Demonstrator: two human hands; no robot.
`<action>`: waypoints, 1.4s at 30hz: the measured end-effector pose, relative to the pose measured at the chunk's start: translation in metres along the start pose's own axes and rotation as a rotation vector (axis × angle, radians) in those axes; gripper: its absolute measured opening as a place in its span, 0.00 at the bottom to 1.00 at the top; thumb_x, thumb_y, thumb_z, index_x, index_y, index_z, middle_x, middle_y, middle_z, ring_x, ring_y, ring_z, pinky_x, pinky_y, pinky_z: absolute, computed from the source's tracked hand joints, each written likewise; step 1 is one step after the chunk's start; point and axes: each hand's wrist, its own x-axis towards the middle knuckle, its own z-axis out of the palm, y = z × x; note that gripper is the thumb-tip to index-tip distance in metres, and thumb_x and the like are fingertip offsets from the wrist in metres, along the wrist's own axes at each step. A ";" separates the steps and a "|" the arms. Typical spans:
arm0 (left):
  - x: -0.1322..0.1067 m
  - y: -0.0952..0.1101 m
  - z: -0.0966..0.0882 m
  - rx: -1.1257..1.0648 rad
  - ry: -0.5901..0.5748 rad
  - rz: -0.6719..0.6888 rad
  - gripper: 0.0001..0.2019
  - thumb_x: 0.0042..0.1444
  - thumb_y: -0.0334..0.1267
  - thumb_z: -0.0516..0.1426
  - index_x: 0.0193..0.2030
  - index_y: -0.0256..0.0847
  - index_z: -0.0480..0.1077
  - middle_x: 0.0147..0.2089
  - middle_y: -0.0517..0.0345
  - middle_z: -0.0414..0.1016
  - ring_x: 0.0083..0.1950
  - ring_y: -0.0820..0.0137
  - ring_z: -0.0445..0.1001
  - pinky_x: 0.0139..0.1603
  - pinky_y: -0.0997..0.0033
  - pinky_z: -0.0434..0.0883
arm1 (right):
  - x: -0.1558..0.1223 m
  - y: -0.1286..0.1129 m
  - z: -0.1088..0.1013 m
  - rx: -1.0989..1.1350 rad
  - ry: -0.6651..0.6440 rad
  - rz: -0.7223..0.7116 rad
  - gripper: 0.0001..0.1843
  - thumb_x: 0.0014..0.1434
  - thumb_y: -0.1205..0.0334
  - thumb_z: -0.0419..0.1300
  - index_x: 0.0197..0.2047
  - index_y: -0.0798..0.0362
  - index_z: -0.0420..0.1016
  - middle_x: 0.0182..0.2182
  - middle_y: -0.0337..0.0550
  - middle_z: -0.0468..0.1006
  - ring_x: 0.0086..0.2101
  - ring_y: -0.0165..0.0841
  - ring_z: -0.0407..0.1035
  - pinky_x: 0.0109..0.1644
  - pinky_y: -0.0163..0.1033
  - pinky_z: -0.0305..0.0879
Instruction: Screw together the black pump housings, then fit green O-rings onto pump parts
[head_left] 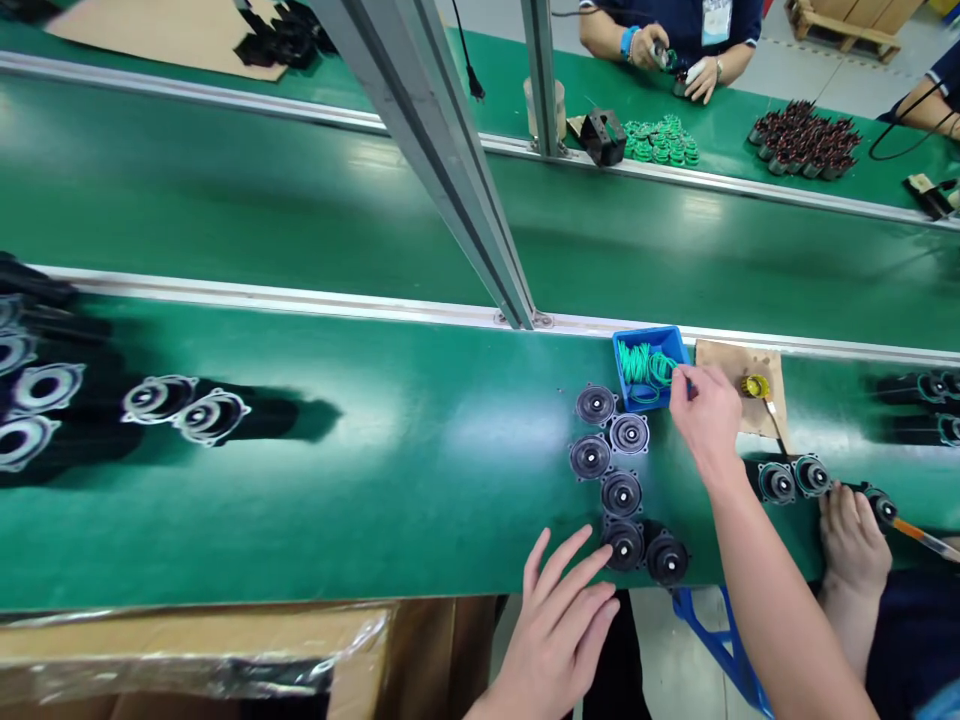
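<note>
My right hand (705, 412) is at the right edge of a small blue bin (650, 334). Its thumb and forefinger are pinched on a thin green rubber ring (663, 368) from the coiled bunch of green rings (636, 364) inside. My left hand (559, 630) has its fingers spread at the table's near edge. One fingertip reaches the rim of a black round housing (622, 547), seemingly touching it. Several similar housings stand upright in two staggered columns up to the bin, and another black housing (667, 558) stands just right of the nearest one.
At right, a co-worker's hand (855, 530) is beside black housings (776, 482) and a brush (926, 538). A yellow pot (754, 387) sits on cardboard (709, 350). A metal post (450, 160) rises behind. More housings (210, 415) stand left; another person (675, 30) works across.
</note>
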 end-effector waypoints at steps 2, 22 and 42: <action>-0.001 0.002 0.003 0.001 0.009 0.007 0.09 0.66 0.23 0.60 0.46 0.40 0.76 0.59 0.52 0.83 0.73 0.57 0.69 0.81 0.45 0.53 | 0.000 0.004 -0.002 0.052 0.059 0.020 0.22 0.74 0.52 0.53 0.49 0.57 0.84 0.42 0.52 0.79 0.37 0.39 0.71 0.45 0.41 0.64; -0.005 0.011 0.034 -0.015 0.068 0.044 0.05 0.63 0.30 0.67 0.39 0.42 0.76 0.53 0.55 0.86 0.70 0.55 0.74 0.80 0.42 0.53 | -0.134 0.010 -0.096 0.775 -0.513 0.287 0.20 0.71 0.48 0.63 0.33 0.55 0.75 0.26 0.39 0.70 0.27 0.30 0.61 0.32 0.34 0.61; -0.002 0.001 0.056 0.162 -0.025 0.176 0.08 0.68 0.27 0.58 0.41 0.44 0.77 0.59 0.57 0.84 0.71 0.58 0.73 0.82 0.43 0.37 | -0.211 0.038 -0.084 0.275 -0.546 -0.082 0.34 0.73 0.39 0.62 0.75 0.42 0.64 0.62 0.53 0.63 0.54 0.45 0.69 0.49 0.47 0.80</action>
